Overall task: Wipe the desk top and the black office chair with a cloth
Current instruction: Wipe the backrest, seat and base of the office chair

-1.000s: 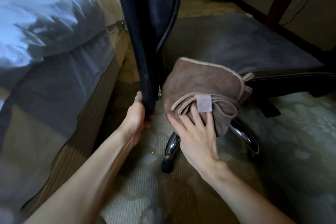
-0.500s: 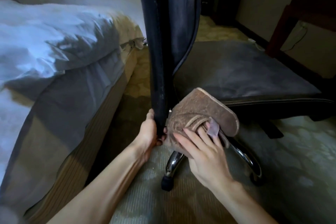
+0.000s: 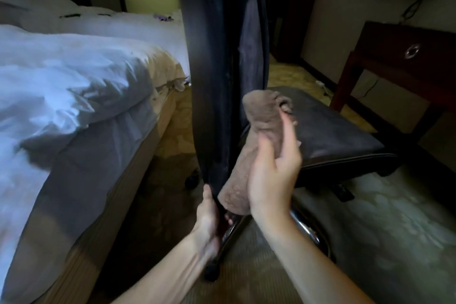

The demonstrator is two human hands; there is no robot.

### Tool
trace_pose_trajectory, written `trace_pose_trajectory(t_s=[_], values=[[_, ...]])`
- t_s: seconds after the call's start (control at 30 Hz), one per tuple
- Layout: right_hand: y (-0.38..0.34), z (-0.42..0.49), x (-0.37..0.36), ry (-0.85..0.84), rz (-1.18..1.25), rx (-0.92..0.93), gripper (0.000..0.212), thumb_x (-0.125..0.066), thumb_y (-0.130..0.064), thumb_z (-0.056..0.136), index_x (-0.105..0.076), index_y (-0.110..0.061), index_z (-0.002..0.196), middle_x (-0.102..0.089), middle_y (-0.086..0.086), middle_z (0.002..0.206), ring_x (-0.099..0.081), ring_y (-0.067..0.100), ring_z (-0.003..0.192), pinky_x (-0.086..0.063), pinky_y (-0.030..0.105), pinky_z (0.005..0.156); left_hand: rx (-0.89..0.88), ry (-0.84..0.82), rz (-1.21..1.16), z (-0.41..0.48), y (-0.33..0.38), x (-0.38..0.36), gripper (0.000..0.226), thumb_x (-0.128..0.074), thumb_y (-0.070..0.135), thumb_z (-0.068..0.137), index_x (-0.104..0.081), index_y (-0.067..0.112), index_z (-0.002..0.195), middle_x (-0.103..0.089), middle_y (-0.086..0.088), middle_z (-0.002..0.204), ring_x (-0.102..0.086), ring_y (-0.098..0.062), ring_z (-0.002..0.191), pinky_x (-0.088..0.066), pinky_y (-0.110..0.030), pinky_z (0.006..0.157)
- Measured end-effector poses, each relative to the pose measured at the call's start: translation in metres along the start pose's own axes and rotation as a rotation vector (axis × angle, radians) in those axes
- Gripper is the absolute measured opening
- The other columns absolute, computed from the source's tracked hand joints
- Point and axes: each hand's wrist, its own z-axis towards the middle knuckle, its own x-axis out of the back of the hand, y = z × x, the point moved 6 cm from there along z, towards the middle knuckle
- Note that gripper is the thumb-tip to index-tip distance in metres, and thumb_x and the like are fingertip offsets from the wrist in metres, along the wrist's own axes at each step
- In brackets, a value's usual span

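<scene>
Left hand (image 3: 209, 222) grips black office chair (image 3: 214, 69) backrest bottom edge at 6 o'clock; right hand (image 3: 271, 175) curls round brown cloth (image 3: 261, 116) at backrest's 3 o'clock.

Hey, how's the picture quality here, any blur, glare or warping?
Head view: dim room, with the white duvet washed bright; the black chair back bows from wide-angle distortion; the brown cloth in the right hand looks slightly blurred; the chrome chair base glints.
</scene>
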Motion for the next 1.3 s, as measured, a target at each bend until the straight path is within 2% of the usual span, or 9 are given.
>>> trace_pose_trajectory(t_s=[0.13,0.23,0.37,0.53,0.67,0.8,0.93,1.03,1.3], values=[[-0.005,-0.030,-0.017,-0.065,-0.131,-0.020,0.056,-0.056,-0.014,0.100,-0.041,-0.053,0.137,-0.045,-0.025,0.150,-0.035,-0.004,0.146,-0.031,0.034,0.123,0.066,-0.174,0.062,-0.019,0.004,0.009,0.039,-0.052,0.035,0.107,-0.068,0.004,0.125,-0.075,-0.020,0.107,-0.076,-0.029,0.077,-0.059,-0.035,0.058],[-0.008,-0.033,-0.009,-0.061,-0.089,-0.132,0.053,-0.057,-0.015,0.094,-0.048,-0.053,0.129,-0.056,-0.015,0.145,-0.044,0.003,0.143,-0.034,0.036,0.123,-0.031,-0.155,0.542,-0.020,0.044,0.034,0.038,-0.050,0.031,0.108,-0.059,0.009,0.139,-0.069,-0.020,0.126,-0.078,-0.021,0.087,-0.062,-0.029,0.070],[-0.031,0.006,0.011,0.068,0.099,-0.151,0.051,-0.052,-0.013,0.085,-0.066,-0.018,0.134,-0.069,-0.003,0.132,-0.061,0.013,0.130,-0.044,0.044,0.116,-0.470,0.014,0.747,-0.037,0.188,0.030,0.028,-0.050,0.021,0.107,-0.066,0.002,0.121,-0.075,0.000,0.079,-0.066,-0.014,0.069,-0.050,-0.019,0.060],[-0.099,0.058,-0.009,0.079,0.146,0.124,0.048,-0.052,-0.002,0.093,-0.059,-0.020,0.137,-0.063,-0.004,0.137,-0.055,0.007,0.135,-0.043,0.024,0.114,-0.929,-0.029,0.560,-0.143,0.343,-0.054,0.039,-0.054,0.061,0.088,-0.062,0.029,0.111,-0.066,0.003,0.112,-0.065,-0.008,0.094,-0.054,-0.027,0.081],[-0.155,0.097,-0.037,-0.020,0.058,0.453,0.053,-0.051,0.004,0.094,-0.054,-0.026,0.137,-0.059,0.010,0.143,-0.049,0.023,0.142,-0.040,0.052,0.118,-1.262,-0.016,0.500,-0.231,0.404,-0.119,0.063,-0.049,0.070,0.087,-0.047,0.033,0.139,-0.056,0.020,0.122,-0.058,0.016,0.103,-0.051,-0.038,0.102],[-0.182,0.123,-0.073,-0.211,-0.242,0.730,0.051,-0.053,-0.010,0.096,-0.056,-0.017,0.146,-0.055,0.008,0.151,-0.043,0.027,0.146,-0.029,0.054,0.123,-1.557,0.075,0.592,-0.281,0.444,-0.156,0.085,-0.053,0.065,0.092,-0.023,0.024,0.160,-0.029,-0.004,0.163,-0.029,-0.012,0.150,-0.027,-0.034,0.123],[-0.146,0.112,-0.096,-0.365,-0.412,0.821,0.060,-0.051,-0.016,0.097,-0.041,-0.020,0.156,-0.054,0.007,0.152,-0.042,0.026,0.148,-0.028,0.053,0.124,-1.672,0.123,0.722,-0.278,0.457,-0.175,0.049,-0.060,0.038,0.098,-0.046,0.019,0.141,-0.045,-0.003,0.142,-0.048,-0.002,0.119,-0.036,-0.006,0.096],[-0.105,0.094,-0.089,-0.307,-0.446,0.861,0.058,-0.049,-0.016,0.101,-0.039,-0.025,0.157,-0.065,0.008,0.140,-0.053,0.027,0.138,-0.034,0.046,0.121,-1.705,0.145,0.627,-0.266,0.465,-0.172,0.027,-0.058,0.028,0.092,-0.050,0.021,0.118,-0.053,-0.003,0.125,-0.051,-0.005,0.107,-0.039,-0.008,0.086],[-0.026,0.048,-0.084,-0.345,-0.563,0.861,0.054,-0.054,-0.013,0.099,-0.052,-0.027,0.151,-0.074,0.000,0.109,-0.068,0.024,0.099,-0.046,0.042,0.105,-1.644,0.124,0.617,-0.245,0.487,-0.152,0.036,-0.062,0.020,0.086,-0.046,0.027,0.117,-0.050,0.017,0.109,-0.048,0.021,0.086,-0.041,-0.005,0.078]])
